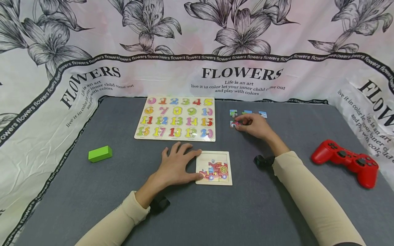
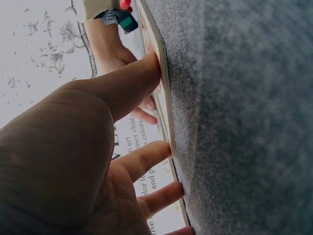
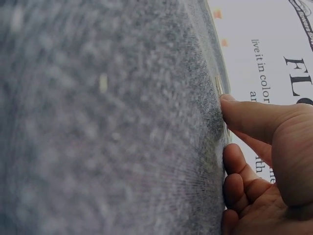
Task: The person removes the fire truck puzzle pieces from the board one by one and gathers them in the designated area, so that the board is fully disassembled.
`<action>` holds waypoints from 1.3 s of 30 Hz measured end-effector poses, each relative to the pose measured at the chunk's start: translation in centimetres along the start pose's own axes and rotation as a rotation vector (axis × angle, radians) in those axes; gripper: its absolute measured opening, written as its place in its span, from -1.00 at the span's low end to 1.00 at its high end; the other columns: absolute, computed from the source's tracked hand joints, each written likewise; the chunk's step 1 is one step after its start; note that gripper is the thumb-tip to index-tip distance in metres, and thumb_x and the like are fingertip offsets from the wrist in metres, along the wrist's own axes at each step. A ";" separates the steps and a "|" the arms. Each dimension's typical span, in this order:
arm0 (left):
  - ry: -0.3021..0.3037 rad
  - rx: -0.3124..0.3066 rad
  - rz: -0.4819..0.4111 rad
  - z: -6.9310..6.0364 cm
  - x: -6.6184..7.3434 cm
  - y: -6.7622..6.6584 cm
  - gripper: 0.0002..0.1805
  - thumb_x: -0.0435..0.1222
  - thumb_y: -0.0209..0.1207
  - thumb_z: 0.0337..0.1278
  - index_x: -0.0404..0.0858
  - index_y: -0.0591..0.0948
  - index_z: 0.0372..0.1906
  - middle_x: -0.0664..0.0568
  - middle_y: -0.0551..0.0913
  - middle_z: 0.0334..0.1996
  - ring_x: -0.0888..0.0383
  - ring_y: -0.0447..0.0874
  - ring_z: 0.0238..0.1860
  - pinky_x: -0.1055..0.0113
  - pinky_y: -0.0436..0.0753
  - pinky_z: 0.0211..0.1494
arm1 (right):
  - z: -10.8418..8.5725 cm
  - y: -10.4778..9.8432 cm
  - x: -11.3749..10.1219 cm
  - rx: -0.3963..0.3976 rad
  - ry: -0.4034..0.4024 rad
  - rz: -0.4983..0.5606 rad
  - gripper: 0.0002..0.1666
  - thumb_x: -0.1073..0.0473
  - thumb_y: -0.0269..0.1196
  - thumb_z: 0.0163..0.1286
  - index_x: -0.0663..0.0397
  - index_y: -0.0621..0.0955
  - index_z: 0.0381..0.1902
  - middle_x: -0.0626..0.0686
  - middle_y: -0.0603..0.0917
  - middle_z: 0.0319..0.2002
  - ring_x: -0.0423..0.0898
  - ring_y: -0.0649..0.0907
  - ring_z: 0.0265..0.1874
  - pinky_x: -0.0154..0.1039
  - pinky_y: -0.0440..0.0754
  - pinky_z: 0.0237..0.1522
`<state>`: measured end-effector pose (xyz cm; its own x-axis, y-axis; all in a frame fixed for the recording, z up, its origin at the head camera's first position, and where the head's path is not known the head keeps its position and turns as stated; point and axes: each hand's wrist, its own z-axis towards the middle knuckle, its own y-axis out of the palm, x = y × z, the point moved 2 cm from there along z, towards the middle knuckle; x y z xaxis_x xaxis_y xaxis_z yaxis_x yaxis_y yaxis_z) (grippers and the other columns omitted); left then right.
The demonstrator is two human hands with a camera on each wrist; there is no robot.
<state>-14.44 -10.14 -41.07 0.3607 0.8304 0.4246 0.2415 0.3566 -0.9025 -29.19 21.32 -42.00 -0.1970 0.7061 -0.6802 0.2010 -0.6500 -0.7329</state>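
near the far edge of the table (image 1: 215, 218) lies a number board (image 1: 169, 126). the left hand (image 1: 176, 165) spreads wide, the right hand (image 1: 253, 126) is bent: the first touches a puzzle tray (image 1: 204, 161) (midway between the side edges), the second pinches a puzzle piece (image 1: 233, 124), nearer the far edge.

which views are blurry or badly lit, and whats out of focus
Head: sharp, with readable lettering on the flowered cloth. Left wrist: the left hand looks dark, the cloth behind washed out, the grey table blurry. Right wrist: that table is mostly blurred, the right hand clearer.
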 end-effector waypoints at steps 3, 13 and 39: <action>0.003 0.000 -0.004 -0.1 0.0 0.1 -0.14 0.22 0.38 0.03 0.13 0.43 0.48 -0.04 0.31 0.50 -0.28 0.03 0.58 -0.52 -0.01 0.43 | -0.2 0.0 0.0 0.002 -0.012 0.034 -0.58 0.12 0.37 0.39 0.09 0.69 0.17 0.15 0.57 -0.17 -0.04 0.48 -0.30 -0.19 0.43 -0.24; 0.004 -0.009 0.006 0.0 -0.1 -0.1 -0.13 0.24 0.37 0.05 0.14 0.41 0.49 -0.04 0.29 0.52 -0.27 0.01 0.59 -0.52 -0.01 0.43 | -2.0 0.0 -1.0 0.102 -0.079 0.141 -0.65 0.17 0.39 0.38 0.14 0.72 0.09 0.04 0.56 -0.30 -0.17 0.46 -0.48 -0.31 0.42 -0.43; -0.004 -0.023 0.025 0.1 0.0 0.1 -0.13 0.26 0.35 0.06 0.14 0.41 0.49 -0.03 0.27 0.52 -0.27 0.00 0.59 -0.52 -0.01 0.44 | -7.3 3.7 -8.3 -0.283 -0.431 -0.072 -0.65 0.14 0.49 0.25 -0.09 0.76 0.02 -0.07 0.72 -0.15 -0.07 0.54 -0.19 -0.14 0.39 -0.08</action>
<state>-14.49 -10.12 -41.17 0.3633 0.8406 0.4017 0.2534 0.3258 -0.9109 -19.76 15.10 -39.00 -0.5855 0.5272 -0.6159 0.4123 -0.4604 -0.7861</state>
